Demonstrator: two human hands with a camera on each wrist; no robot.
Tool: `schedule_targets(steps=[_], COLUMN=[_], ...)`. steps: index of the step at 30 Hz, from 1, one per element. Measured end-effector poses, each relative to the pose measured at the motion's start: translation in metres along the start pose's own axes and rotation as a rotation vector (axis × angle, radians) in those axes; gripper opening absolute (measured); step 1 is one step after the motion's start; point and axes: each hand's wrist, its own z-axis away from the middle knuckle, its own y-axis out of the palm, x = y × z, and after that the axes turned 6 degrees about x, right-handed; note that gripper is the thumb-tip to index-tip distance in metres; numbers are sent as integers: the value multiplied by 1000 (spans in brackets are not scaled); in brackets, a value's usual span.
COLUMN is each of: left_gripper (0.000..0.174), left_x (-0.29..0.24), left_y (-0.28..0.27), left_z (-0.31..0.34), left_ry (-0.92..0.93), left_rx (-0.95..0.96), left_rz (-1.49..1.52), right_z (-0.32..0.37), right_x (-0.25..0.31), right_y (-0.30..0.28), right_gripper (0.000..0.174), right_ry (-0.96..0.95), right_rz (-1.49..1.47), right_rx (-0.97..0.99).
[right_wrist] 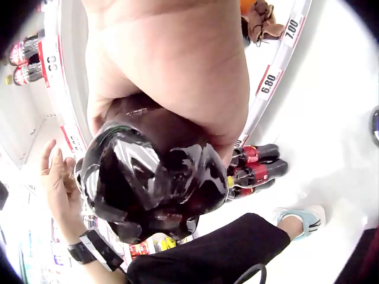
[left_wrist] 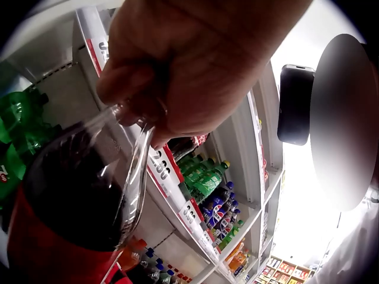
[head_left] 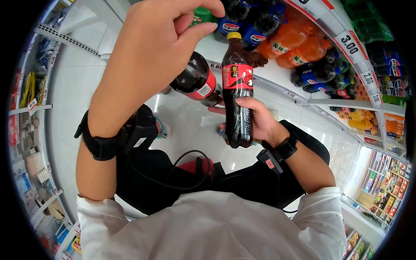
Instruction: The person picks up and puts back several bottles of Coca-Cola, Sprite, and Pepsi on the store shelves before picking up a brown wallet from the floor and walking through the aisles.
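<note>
While the left hand (head_left: 151,58) grips a barcoded cola bottle (head_left: 193,71), the right hand (head_left: 260,119) holds a yellow-capped cola bottle (head_left: 237,97)

As the left hand crosses nearest the camera, its thumb and index finger stand apart and its lower fingers curl round the clear neck of the barcoded cola bottle. That bottle's red label carries a white barcode panel (head_left: 203,90); its long axis slants from under the hand toward the right hand's fingertips, though whether they touch it I cannot tell.

Just beside it, the yellow-capped cola bottle sits clamped between the right thumb and fingers, above the floor (head_left: 73,91). Its cap points away from the body toward the shelf (head_left: 271,73), its base back toward the person. Its red label (head_left: 238,77) shows a gold emblem and partly visible large characters.

Beyond, on the shelf, stand dark bottles with round Pepsi logos (head_left: 255,37) and orange soda bottles (head_left: 297,54); farther along, a label reads "PEPSI". Price tags read "3.00" (head_left: 349,42), "6.80" (right_wrist: 268,83) and "7.00" (right_wrist: 292,29). Stocked racks (head_left: 388,188) fill the far right.
</note>
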Motion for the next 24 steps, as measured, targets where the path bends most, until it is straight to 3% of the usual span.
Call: schedule_targets(steps=[3, 6, 8, 10, 12, 13, 14, 16, 17, 18, 20, 21, 24], left_gripper=[23, 17, 14, 17, 22, 24, 24, 29, 37, 37, 44, 44, 40], left_x=[20, 33, 35, 31, 27, 29, 25, 14, 14, 19, 14, 22, 27], left_y=[-1, 2, 0, -6, -11, -12, -9, 1, -2, -2, 2, -2, -2], left_z=[-4, -4, -4, -4, -6, -8, -8, -7, -7, -14, -13, -20, -17], left_ry=[-3, 44, -157, -123, -49, -42, -41, -46, -14, -49, -36, 84, -59], left_rx=[59, -5, 53, 74, 118, 115, 112, 38, 114, 204, 72, 149, 192], left_rz=[31, 116, 512, 594, 770, 729, 724, 1038, 947, 1088, 1196, 1249, 1334], right_z=[3, 4, 7, 10, 18, 20, 21, 24, 27, 26, 24, 25, 27], right_x=[2, 0, 1, 2, 6, 6, 7, 9, 12, 12, 8, 8, 7], right_y=[4, 12, 20, 21, 15, 16, 17, 25, 34, 33, 22, 20, 16], right_gripper=[58, 60, 60, 60, 69, 69, 69, 71, 73, 73, 69, 69, 70], right_ry=[-81, -179, -266, -263, -75, -67, -67, -134, -133, -164, -194, -192, -135], right_rz=[74, 160, 213, 184, 190, 163, 165, 101, 92, 46, -113, -111, -91], right_rx=[-15, -16, 6, 33, 64, 82, 86, 141, 136, 154, 374, 380, 419])
